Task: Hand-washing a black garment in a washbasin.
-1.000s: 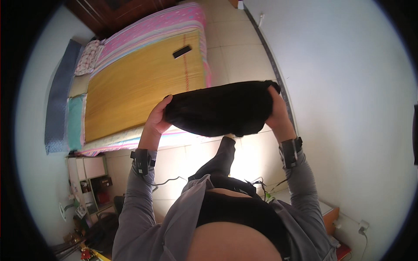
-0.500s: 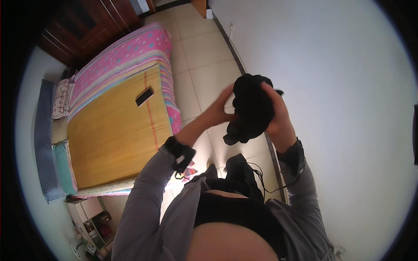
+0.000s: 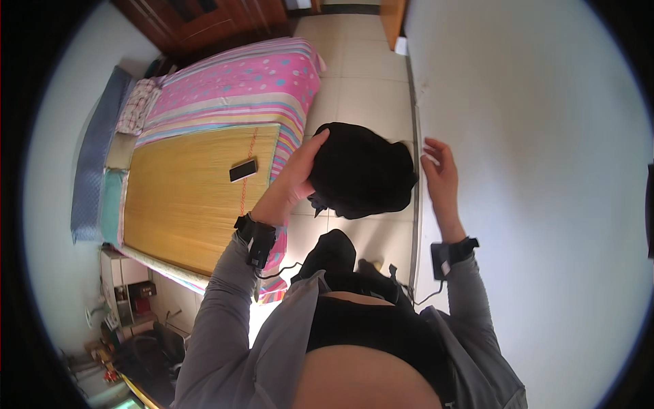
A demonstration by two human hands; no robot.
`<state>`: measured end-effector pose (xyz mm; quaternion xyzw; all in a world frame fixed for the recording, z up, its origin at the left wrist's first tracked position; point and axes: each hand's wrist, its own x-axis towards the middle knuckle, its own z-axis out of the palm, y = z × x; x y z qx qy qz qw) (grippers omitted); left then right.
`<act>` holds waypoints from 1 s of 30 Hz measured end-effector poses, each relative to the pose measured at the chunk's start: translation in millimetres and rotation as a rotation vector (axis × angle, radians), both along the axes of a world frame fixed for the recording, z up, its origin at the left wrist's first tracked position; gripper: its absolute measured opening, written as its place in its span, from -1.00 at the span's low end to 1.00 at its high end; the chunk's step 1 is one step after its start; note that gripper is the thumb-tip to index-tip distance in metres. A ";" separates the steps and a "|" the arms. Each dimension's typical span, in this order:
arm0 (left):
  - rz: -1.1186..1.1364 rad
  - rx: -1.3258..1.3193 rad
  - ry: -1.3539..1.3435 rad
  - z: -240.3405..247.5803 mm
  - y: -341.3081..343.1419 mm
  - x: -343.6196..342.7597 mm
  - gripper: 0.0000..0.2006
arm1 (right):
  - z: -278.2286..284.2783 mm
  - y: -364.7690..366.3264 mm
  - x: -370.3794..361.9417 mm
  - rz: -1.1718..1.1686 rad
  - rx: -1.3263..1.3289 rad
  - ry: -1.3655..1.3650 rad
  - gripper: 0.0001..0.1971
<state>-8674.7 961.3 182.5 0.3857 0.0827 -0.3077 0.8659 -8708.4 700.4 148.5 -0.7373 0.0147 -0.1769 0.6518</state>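
A bundle of soft black cloth (image 3: 364,170) hangs in front of me above the tiled floor, its folds too dark to tell what garment or item it is. My left hand (image 3: 298,170) grips its left edge, the thumb side lying over the cloth and the other fingers partly hidden behind it. My right hand (image 3: 441,178) is off to the right of the bundle, apart from it, with loosely bent, parted fingers and nothing in them.
At the left stands a bed with a yellow woven mat (image 3: 184,198) and a pink patterned sheet (image 3: 272,75). A phone (image 3: 243,170) lies on the mat. A white wall (image 3: 531,170) runs along my right. Shelves (image 3: 126,286) stand at the lower left.
My right hand has let go of the black cloth and moved off to its right. The cloth, now in my left hand alone, looks wider and more spread. My view has turned.
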 end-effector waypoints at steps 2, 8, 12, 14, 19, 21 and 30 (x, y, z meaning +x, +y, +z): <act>0.026 -0.056 -0.009 6.5 -8.4 27.8 -0.62 | 12.7 21.9 26.8 0.284 0.140 0.070 -0.86; 0.081 -0.189 0.098 -3.7 -8.0 136.7 -0.54 | -44.1 73.7 154.5 0.679 -0.275 0.368 -0.67; 0.091 -0.264 0.059 7.7 -4.7 232.0 -0.53 | -109.0 94.3 232.0 0.782 -0.127 0.187 -0.37; 0.118 -0.259 0.047 12.6 -4.7 284.3 -0.53 | -101.4 99.6 278.9 0.651 -0.440 -0.205 -0.43; 0.145 -0.168 0.083 3.8 7.3 422.0 -0.51 | -88.7 72.7 401.9 0.403 -0.131 0.195 -0.80; 0.214 -0.076 0.024 -9.1 12.1 478.9 -0.51 | -71.7 37.9 466.3 0.298 0.016 0.338 -0.76; 0.353 0.219 -0.387 -30.5 34.3 703.7 -0.59 | 65.9 -45.6 759.9 0.271 0.698 0.176 -0.71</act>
